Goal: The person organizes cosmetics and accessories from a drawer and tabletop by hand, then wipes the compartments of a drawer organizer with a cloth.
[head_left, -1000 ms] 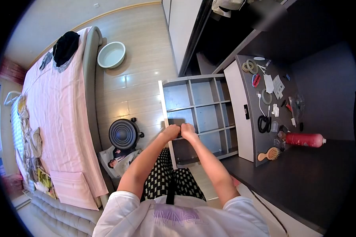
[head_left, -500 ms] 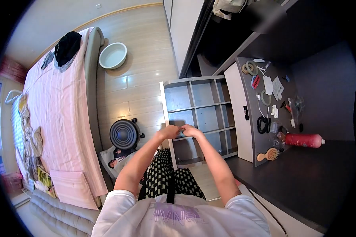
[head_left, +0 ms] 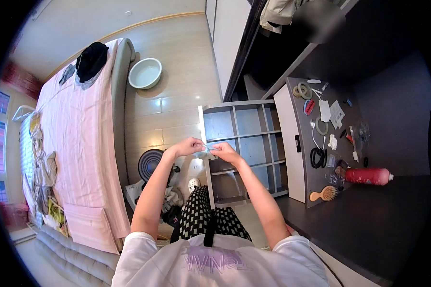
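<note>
A small, thin light-blue piece of cloth is stretched between my two hands; its exact kind is too small to make out. My left hand pinches one end, and my right hand pinches the other. Both hands are over the front edge of a pulled-out drawer, which dividers split into several square compartments. Part of the drawer's middle-left area is covered by my right hand.
Right of the drawer, a dark shelf carries a red bottle, a wooden hairbrush, cables and tape rolls. On the floor stand a pale basin and a round black stool. A pink-covered bed lies at left.
Both hands have moved left and slightly up, from above the compartments to the drawer's front edge. They are farther apart, and more of the light-blue cloth shows between them.
</note>
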`<act>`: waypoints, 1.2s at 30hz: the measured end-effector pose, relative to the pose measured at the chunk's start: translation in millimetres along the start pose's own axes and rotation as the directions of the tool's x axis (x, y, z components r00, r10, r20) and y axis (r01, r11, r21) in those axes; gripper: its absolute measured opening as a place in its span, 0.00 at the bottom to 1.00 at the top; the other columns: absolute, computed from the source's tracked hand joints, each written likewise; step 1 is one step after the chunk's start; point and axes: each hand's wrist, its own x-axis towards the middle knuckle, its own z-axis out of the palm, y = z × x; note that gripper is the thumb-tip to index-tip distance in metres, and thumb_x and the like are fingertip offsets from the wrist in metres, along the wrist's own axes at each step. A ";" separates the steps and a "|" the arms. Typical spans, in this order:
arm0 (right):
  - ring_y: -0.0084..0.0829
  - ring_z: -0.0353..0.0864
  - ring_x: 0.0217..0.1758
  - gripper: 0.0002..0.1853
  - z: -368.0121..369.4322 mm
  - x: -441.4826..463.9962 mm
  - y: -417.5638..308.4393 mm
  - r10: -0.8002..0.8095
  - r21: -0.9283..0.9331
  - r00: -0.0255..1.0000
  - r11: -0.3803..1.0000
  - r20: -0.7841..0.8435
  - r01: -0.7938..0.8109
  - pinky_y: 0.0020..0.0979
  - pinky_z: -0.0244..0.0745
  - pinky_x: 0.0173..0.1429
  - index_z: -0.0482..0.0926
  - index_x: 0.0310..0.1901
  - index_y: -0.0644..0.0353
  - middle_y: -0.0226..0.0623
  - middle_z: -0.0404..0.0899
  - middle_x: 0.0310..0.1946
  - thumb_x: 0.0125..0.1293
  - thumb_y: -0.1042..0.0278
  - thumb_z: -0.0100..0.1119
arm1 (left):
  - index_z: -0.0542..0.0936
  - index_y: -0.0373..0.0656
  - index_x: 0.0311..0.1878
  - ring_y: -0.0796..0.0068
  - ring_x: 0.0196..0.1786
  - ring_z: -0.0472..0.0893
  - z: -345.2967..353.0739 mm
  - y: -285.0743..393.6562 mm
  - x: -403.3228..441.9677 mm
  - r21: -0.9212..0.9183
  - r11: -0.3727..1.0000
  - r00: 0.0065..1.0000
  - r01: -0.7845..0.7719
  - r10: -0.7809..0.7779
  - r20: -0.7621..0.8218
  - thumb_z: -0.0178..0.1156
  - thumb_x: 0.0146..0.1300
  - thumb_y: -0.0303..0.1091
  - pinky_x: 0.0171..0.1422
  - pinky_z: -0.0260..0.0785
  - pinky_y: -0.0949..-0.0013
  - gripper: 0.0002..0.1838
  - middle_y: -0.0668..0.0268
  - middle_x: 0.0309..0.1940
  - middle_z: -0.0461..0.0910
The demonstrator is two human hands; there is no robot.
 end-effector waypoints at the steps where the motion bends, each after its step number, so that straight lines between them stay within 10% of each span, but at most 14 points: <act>1: 0.12 0.70 0.31 0.11 -0.5 0.1 -5.2 -0.006 -0.004 1.000 1.000 0.004 0.006 0.19 0.66 0.35 0.81 0.42 0.66 0.22 0.77 0.30 0.60 0.72 0.55 | 0.80 0.42 0.44 0.76 0.34 0.73 -3.5 6.2 -3.0 0.031 0.999 1.000 0.016 -0.015 -0.021 0.58 0.61 0.33 0.42 0.67 0.71 0.10 0.67 0.31 0.80; 9: 0.14 0.73 0.36 0.13 0.1 0.6 -17.5 -0.149 0.101 0.985 0.985 0.090 0.140 0.18 0.68 0.41 0.79 0.45 0.68 0.24 0.79 0.33 0.64 0.69 0.53 | 0.81 0.42 0.44 0.64 0.38 0.77 -7.8 24.4 -23.6 0.317 0.948 0.986 0.022 0.032 -0.165 0.65 0.45 0.22 0.44 0.69 0.65 0.18 0.60 0.34 0.80; 11: 0.14 0.72 0.35 0.13 4.9 9.4 -11.7 -0.175 0.056 0.974 0.981 -0.143 0.184 0.18 0.68 0.39 0.79 0.45 0.69 0.24 0.78 0.33 0.64 0.70 0.52 | 0.81 0.42 0.42 0.58 0.40 0.79 -16.3 14.1 -24.5 0.460 0.887 0.974 0.033 0.075 -0.214 0.65 0.41 0.22 0.46 0.71 0.63 0.19 0.57 0.37 0.82; 17: 0.16 0.75 0.40 0.13 14.3 24.0 -13.2 -0.136 0.105 0.975 0.982 -0.177 0.156 0.20 0.69 0.46 0.77 0.47 0.68 0.28 0.80 0.38 0.65 0.73 0.49 | 0.81 0.42 0.44 0.56 0.44 0.79 -31.0 20.1 -29.8 0.481 0.849 0.973 0.220 -0.156 -0.169 0.70 0.42 0.31 0.49 0.71 0.63 0.21 0.52 0.41 0.80; 19: 0.13 0.69 0.32 0.13 17.7 19.3 -25.1 -0.189 0.205 0.957 0.950 -0.220 0.235 0.19 0.65 0.35 0.77 0.47 0.67 0.24 0.76 0.30 0.63 0.72 0.50 | 0.81 0.41 0.43 0.54 0.42 0.80 -33.4 13.5 -27.4 0.583 0.806 0.970 0.098 0.054 -0.238 0.71 0.43 0.35 0.47 0.71 0.61 0.21 0.53 0.38 0.81; 25: 0.14 0.69 0.31 0.13 -23.2 10.7 -25.7 -0.032 0.293 0.843 0.930 -0.538 0.222 0.19 0.64 0.35 0.75 0.49 0.62 0.26 0.75 0.31 0.64 0.74 0.46 | 0.81 0.40 0.44 0.73 0.29 0.73 -44.8 17.9 -9.1 0.188 0.972 0.978 0.140 -0.107 -0.179 0.69 0.50 0.36 0.37 0.67 0.69 0.18 0.66 0.24 0.76; 33: 0.21 0.74 0.31 0.14 -78.2 37.6 -7.0 -0.137 -0.139 0.697 0.989 -0.704 0.055 0.23 0.73 0.36 0.76 0.50 0.60 0.34 0.78 0.36 0.63 0.76 0.47 | 0.77 0.40 0.50 0.56 0.42 0.79 -20.8 -3.5 74.0 0.039 0.998 0.879 0.052 -0.027 -0.476 0.62 0.55 0.35 0.50 0.70 0.62 0.19 0.52 0.40 0.80; 35: 0.33 0.78 0.36 0.15 -63.9 31.6 -32.5 -0.208 -0.357 0.661 0.929 -0.721 -0.097 0.31 0.75 0.43 0.75 0.51 0.63 0.42 0.79 0.39 0.63 0.75 0.48 | 0.74 0.37 0.52 0.56 0.47 0.78 -5.1 -21.2 91.3 0.449 0.874 0.656 -0.187 0.452 -0.605 0.59 0.59 0.31 0.53 0.70 0.62 0.18 0.51 0.44 0.78; 36: 0.40 0.78 0.40 0.15 -59.2 32.6 -29.1 -0.472 -0.618 0.566 0.781 -0.676 -0.088 0.34 0.74 0.48 0.75 0.50 0.65 0.46 0.79 0.40 0.62 0.75 0.49 | 0.71 0.36 0.55 0.49 0.59 0.70 -1.0 -22.0 90.4 0.449 0.875 0.740 -0.181 0.421 -0.524 0.54 0.61 0.31 0.64 0.63 0.58 0.19 0.47 0.56 0.71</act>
